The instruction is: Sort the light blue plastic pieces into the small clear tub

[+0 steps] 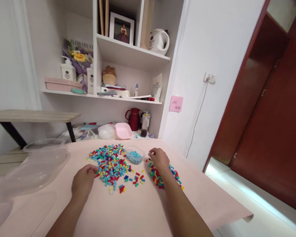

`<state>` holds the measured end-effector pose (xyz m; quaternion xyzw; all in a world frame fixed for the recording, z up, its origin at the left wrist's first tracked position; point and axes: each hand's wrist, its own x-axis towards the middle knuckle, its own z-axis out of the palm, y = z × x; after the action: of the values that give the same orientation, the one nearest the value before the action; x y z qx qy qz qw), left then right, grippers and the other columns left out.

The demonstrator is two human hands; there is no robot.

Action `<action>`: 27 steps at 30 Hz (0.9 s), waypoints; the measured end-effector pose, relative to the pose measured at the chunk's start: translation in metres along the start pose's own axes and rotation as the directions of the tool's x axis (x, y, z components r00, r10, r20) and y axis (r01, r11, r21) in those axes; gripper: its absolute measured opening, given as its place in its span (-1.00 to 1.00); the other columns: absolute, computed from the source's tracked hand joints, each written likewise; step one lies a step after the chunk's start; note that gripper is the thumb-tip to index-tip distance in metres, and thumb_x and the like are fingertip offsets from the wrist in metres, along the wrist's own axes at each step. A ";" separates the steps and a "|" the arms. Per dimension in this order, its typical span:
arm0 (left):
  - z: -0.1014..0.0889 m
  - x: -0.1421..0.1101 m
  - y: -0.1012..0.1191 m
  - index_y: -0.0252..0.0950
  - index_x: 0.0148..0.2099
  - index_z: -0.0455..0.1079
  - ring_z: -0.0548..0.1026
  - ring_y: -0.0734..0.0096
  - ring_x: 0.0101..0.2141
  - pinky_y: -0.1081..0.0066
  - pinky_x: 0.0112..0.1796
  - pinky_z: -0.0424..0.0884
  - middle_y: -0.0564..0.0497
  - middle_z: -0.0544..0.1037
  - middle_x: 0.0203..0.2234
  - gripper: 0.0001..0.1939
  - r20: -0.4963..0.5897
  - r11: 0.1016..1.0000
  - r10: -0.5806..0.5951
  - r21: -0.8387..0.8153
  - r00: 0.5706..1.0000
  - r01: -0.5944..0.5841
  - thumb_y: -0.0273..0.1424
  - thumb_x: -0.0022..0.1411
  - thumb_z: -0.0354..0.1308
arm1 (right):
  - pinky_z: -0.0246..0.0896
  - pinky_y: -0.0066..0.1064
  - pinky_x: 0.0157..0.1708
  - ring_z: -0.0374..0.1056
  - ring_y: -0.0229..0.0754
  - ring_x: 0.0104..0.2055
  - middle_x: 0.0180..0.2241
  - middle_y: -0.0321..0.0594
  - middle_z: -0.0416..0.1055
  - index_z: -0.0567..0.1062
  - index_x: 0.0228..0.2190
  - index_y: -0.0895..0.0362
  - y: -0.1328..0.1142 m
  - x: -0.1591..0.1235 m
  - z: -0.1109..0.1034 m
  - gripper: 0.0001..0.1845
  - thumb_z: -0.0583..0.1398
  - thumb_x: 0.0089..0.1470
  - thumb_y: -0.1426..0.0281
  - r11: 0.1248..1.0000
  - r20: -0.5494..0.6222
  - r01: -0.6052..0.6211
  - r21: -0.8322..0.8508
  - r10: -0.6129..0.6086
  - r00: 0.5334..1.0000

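Note:
A large pile of small multicoloured toy bricks lies mid-table, in red, light blue, yellow, green and dark blue. My left hand rests at its left edge, fingers curled and thumb close to the fingertips; what they hold, if anything, is hidden. Behind and right of the pile stands a clear plastic container with light blue bricks inside. Just right of it is my right hand, fingers pinched together; nothing nameable shows between them. Under my right wrist and forearm spreads a second mixed brick pile, partly covered.
Clear plastic tubs stand on the left of the pink-covered table. Along the back are a pink basin, a dark red jug and a bottle. White shelves rise behind; a wooden bench is left.

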<state>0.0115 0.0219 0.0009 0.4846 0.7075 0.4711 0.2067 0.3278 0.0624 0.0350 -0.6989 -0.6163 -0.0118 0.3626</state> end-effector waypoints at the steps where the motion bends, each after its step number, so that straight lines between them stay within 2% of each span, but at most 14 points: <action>1: 0.001 0.000 -0.001 -0.20 -0.43 0.45 0.56 0.34 -0.39 0.41 -0.39 0.33 0.08 0.61 -0.43 -0.76 0.002 1.000 0.005 0.000 1.000 -0.005 -0.45 0.01 -0.06 | 0.10 -0.42 -0.44 0.37 -0.19 -0.35 -0.32 -0.23 0.46 0.58 -0.29 -0.02 -0.002 0.001 0.001 -0.78 0.14 0.05 0.29 0.998 -0.070 0.035 0.060 -0.031 0.997; 3: 0.002 0.000 -0.003 -0.19 -0.42 0.45 0.56 0.36 -0.39 0.43 -0.39 0.33 0.09 0.61 -0.42 -0.76 0.011 1.000 0.004 -0.014 1.000 -0.004 -0.46 0.01 -0.06 | 0.15 -0.42 -0.38 0.36 -0.21 -0.35 -0.36 -0.23 0.43 0.57 -0.23 -0.01 -0.008 0.003 0.006 -0.74 0.12 0.10 0.26 0.973 -0.142 0.160 0.165 -0.137 0.980; 5: 0.002 -0.001 -0.004 -0.19 -0.42 0.44 0.56 0.37 -0.38 0.44 -0.40 0.32 0.09 0.61 -0.41 -0.76 0.022 1.000 -0.006 -0.025 1.000 0.007 -0.46 0.01 -0.06 | 0.18 -0.41 -0.31 0.36 -0.23 -0.35 -0.35 -0.24 0.41 0.56 -0.19 -0.02 -0.014 0.003 0.013 -0.71 0.11 0.12 0.23 0.931 -0.141 0.280 0.235 -0.252 0.957; 7: 0.001 -0.001 -0.003 -0.19 -0.42 0.44 0.57 0.37 -0.38 0.45 -0.40 0.31 0.09 0.61 -0.41 -0.77 0.027 0.999 -0.021 -0.024 0.999 0.021 -0.46 0.01 -0.06 | 0.19 -0.39 -0.25 0.36 -0.24 -0.36 -0.31 -0.24 0.41 0.51 -0.09 -0.03 -0.019 0.002 0.018 -0.67 0.09 0.14 0.22 0.904 -0.120 0.336 0.266 -0.314 0.942; 11: -0.001 -0.004 0.000 -0.20 -0.42 0.44 0.56 0.36 -0.38 0.44 -0.40 0.31 0.08 0.61 -0.41 -0.77 0.023 0.999 -0.017 -0.030 1.000 0.018 -0.47 0.01 -0.05 | 0.19 -0.34 -0.15 0.35 -0.19 -0.27 -0.23 -0.19 0.42 0.39 0.06 0.01 -0.021 -0.001 0.016 -0.57 0.00 0.20 0.23 0.904 -0.167 0.303 0.301 -0.262 0.950; 15: -0.002 -0.009 0.004 -0.20 -0.44 0.43 0.55 0.36 -0.41 0.44 -0.40 0.30 0.08 0.60 -0.42 -0.78 -0.008 0.998 0.010 -0.062 1.000 -0.010 -0.48 0.02 -0.05 | 0.21 -0.34 -0.15 0.35 -0.14 -0.21 -0.21 -0.13 0.45 0.46 -0.03 0.08 -0.023 -0.006 0.008 -0.56 -0.05 0.21 0.21 0.868 -0.199 0.292 0.403 -0.228 0.953; 18: -0.003 -0.013 0.007 -0.21 -0.45 0.44 0.53 0.35 -0.37 0.44 -0.39 0.30 0.06 0.59 -0.41 -0.76 -0.082 0.998 0.055 -0.016 0.995 -0.056 -0.49 0.05 -0.06 | 0.23 -0.34 -0.19 0.36 -0.15 -0.25 -0.21 -0.13 0.46 0.50 -0.11 0.09 -0.027 -0.012 0.007 -0.56 -0.04 0.20 0.17 0.823 -0.203 0.309 0.477 -0.239 0.950; 20: -0.006 -0.017 0.012 -0.21 -0.43 0.44 0.51 0.37 -0.32 0.43 -0.35 0.30 0.03 0.57 -0.34 -0.73 -0.181 0.986 0.160 0.082 0.970 -0.147 -0.53 0.07 -0.08 | 0.26 -0.35 -0.22 0.37 -0.15 -0.28 -0.20 -0.13 0.47 0.51 -0.13 0.10 -0.031 -0.015 0.007 -0.57 -0.02 0.18 0.16 0.789 -0.204 0.313 0.528 -0.240 0.949; 21: -0.009 -0.020 0.017 -0.21 -0.42 0.44 0.50 0.37 -0.30 0.43 -0.33 0.30 0.02 0.55 -0.29 -0.71 -0.241 0.966 0.248 0.136 0.938 -0.220 -0.55 0.09 -0.10 | 0.27 -0.35 -0.24 0.37 -0.16 -0.29 -0.20 -0.13 0.48 0.51 -0.13 0.10 -0.032 -0.016 0.007 -0.56 -0.01 0.17 0.15 0.775 -0.202 0.309 0.551 -0.236 0.951; 22: -0.014 -0.024 0.025 -0.22 -0.41 0.43 0.49 0.37 -0.27 0.41 -0.30 0.31 -0.01 0.53 -0.27 -0.69 -0.281 0.928 0.366 0.187 0.887 -0.323 -0.57 0.11 -0.12 | 0.27 -0.35 -0.26 0.37 -0.16 -0.31 -0.21 -0.13 0.48 0.51 -0.14 0.11 -0.034 -0.017 0.006 -0.56 0.00 0.17 0.14 0.764 -0.200 0.304 0.569 -0.230 0.953; 23: -0.020 -0.031 0.038 -0.24 -0.42 0.43 0.47 0.34 -0.24 0.38 -0.24 0.32 -0.04 0.52 -0.28 -0.69 -0.307 0.865 0.498 0.242 0.811 -0.440 -0.60 0.10 -0.12 | 0.28 -0.34 -0.27 0.37 -0.16 -0.33 -0.22 -0.13 0.48 0.51 -0.14 0.11 -0.035 -0.018 0.005 -0.56 0.00 0.16 0.13 0.757 -0.200 0.300 0.581 -0.224 0.954; 25: -0.037 -0.051 0.073 -0.25 -0.40 0.44 0.45 0.29 -0.20 0.29 -0.18 0.32 -0.06 0.51 -0.29 -0.70 -0.226 0.637 0.769 0.351 0.598 -0.687 -0.61 0.10 -0.09 | 0.29 -0.33 -0.27 0.37 -0.16 -0.34 -0.23 -0.13 0.49 0.52 -0.16 0.12 -0.037 -0.019 0.003 -0.56 0.01 0.16 0.13 0.751 -0.217 0.306 0.585 -0.219 0.951; 27: -0.054 -0.080 0.115 -0.25 -0.36 0.44 0.45 0.32 -0.26 0.27 -0.21 0.35 -0.05 0.53 -0.31 -0.75 -0.033 0.310 0.947 0.366 0.321 -0.878 -0.58 0.16 -0.05 | 0.29 -0.33 -0.28 0.38 -0.17 -0.35 -0.24 -0.13 0.50 0.52 -0.17 0.12 -0.037 -0.020 0.001 -0.57 0.02 0.15 0.14 0.748 -0.238 0.321 0.581 -0.221 0.946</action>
<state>0.0634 -0.0637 0.1128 0.7630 0.3819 0.4532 -0.2579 0.2905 0.0453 0.0432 -0.4430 -0.6518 0.0820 0.6101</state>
